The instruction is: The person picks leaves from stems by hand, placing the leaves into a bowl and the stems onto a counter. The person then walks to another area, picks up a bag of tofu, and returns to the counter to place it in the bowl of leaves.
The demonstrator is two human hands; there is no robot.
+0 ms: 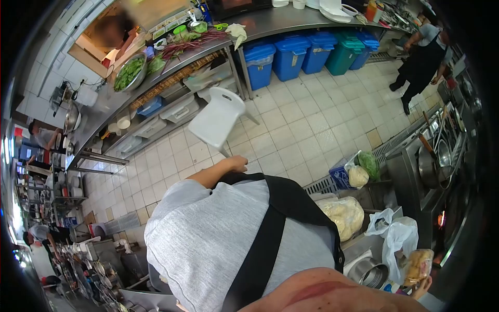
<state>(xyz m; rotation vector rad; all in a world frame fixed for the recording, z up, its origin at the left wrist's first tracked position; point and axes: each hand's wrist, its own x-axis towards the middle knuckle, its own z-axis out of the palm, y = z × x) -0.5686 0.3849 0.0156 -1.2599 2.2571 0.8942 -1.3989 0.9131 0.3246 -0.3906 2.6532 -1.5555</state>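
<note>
At the lower right, my right hand [423, 287] grips a clear plastic package of yellow-brown food [419, 266]; much of that arm is hidden. A white plastic bag [397, 236] hangs open just beside the package. Stretched out from the grey sleeve, my left hand [238, 164] has its fingers curled in, and no object shows in it. Below it in the view is my own shoulder with a black apron strap. The white plastic chair [218, 119] stands near my left hand on the tiled floor.
Round metal pans [368, 271] and a big bag of pale food [343, 216] lie by my front. A blue crate [340, 176] holds vegetables. Stoves line the right, where a person [423, 60] in an apron stands. Lidded blue bins [288, 54] stand under the steel counter [99, 117].
</note>
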